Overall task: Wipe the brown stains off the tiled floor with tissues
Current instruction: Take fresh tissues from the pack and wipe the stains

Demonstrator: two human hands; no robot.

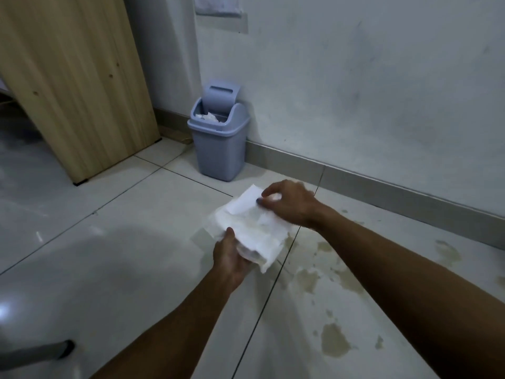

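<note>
A wad of white tissues point(254, 228), faintly stained in the middle, is held above the pale tiled floor point(131, 214). My left hand point(231, 258) grips its near edge from below. My right hand point(287, 202) pinches its far top corner with thumb and fingers. Brown stains point(334, 340) lie in patches on the tiles to the right, under and beyond my right forearm, with more point(448, 251) near the skirting.
A blue-grey swing-lid bin point(218, 138) with white tissues inside stands against the wall straight ahead. A wooden panel point(76, 86) rises at the left. A grey skirting point(382, 187) runs along the wall. A dark rounded object point(41, 350) lies at the lower left.
</note>
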